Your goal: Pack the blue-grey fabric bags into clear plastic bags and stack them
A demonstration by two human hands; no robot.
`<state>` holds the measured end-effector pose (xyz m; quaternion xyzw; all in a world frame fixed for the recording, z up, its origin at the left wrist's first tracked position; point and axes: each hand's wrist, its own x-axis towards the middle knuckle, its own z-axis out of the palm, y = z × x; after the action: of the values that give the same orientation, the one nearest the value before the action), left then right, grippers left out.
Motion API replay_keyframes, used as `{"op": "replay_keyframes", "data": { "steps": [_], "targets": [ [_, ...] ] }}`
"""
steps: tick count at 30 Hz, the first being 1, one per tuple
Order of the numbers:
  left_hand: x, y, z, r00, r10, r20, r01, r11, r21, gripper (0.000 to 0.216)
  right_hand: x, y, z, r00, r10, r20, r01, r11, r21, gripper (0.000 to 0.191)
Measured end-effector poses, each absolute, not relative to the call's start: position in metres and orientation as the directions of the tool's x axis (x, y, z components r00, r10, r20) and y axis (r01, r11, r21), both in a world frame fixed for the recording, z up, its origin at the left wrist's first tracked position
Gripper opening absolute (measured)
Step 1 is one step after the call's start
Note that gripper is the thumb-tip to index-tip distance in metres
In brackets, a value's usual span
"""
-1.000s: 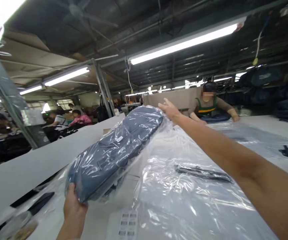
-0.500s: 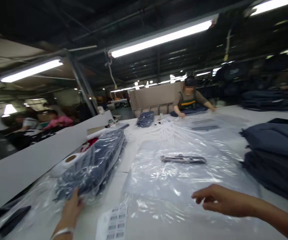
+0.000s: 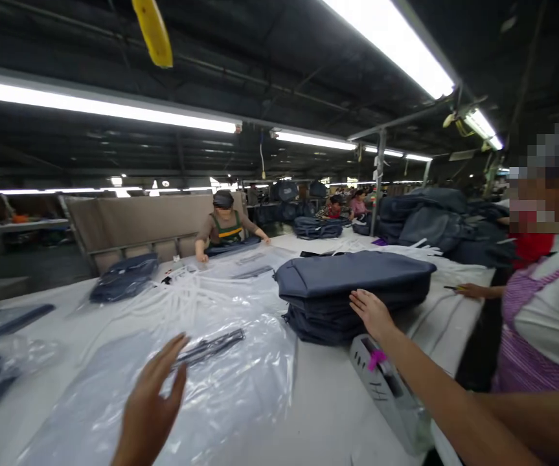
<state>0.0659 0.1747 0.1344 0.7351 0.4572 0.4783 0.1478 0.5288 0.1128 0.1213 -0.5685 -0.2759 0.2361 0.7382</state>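
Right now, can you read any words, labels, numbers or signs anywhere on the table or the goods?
None can be read.
The stack of folded navy garments under the right hand shows no label.
The clear plastic bags near the left hand show no print.
The grey tape dispenser carries no legible marking.

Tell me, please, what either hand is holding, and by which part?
Nothing is held. The left hand hovers open above the plastic bags; the right hand rests on the stacked navy bags.
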Motion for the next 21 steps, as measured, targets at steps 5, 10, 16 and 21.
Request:
{"op": "replay_keyframes", "data": {
  "steps": [5, 10, 16, 21],
  "targets": [
    [0.257, 0.191, 0.197, 0.729, 0.423, 0.538, 0.382, -0.904, 0.193, 0.047, 0.557, 0.134, 0.099, 0.803, 0.595, -0.035, -0.199, 0.213, -0.957, 0.015],
    [0.394, 0.214, 0.197, 0.86, 0.343, 0.379, 0.372, -0.928, -0.004, 0.051, 0.569, 0.153, 0.078, 0.834, 0.527, -0.163, -0.356, 0.288, -0.889, 0.015],
    [0.439, 0.224, 0.148, 0.859, 0.424, 0.288, 0.455, -0.889, -0.047, 0.08, 0.58, 0.161, 0.067, 0.807, 0.526, -0.27, -0.526, 0.431, -0.733, 0.025],
    [0.448, 0.229, 0.14, 0.812, 0.462, 0.357, 0.522, -0.848, -0.09, 0.088, 0.583, 0.169, 0.083, 0.747, 0.63, -0.21, -0.593, 0.491, -0.638, 0.024]
  ]
}}
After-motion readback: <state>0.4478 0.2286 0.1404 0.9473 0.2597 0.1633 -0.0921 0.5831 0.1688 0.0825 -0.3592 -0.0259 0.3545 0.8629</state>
